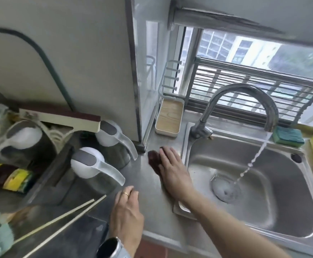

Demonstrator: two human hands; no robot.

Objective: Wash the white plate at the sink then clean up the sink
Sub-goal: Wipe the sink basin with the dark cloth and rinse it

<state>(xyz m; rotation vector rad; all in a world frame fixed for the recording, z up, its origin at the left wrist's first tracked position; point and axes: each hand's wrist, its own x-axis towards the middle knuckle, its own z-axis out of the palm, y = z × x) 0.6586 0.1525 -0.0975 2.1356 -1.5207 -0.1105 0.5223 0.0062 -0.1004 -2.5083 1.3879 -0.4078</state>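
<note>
With no plate in view, this looks like cleanup: the right hand presses flat on a dark cloth at the worktop's sink-side edge, the left hand rests loosely curled and empty, and next the tap needs shutting off.

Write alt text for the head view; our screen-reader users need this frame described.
A person's right hand presses a dark cloth flat on the steel counter beside the sink, while the left hand rests nearer. The faucet runs water into the basin; no plate is visible.
</note>
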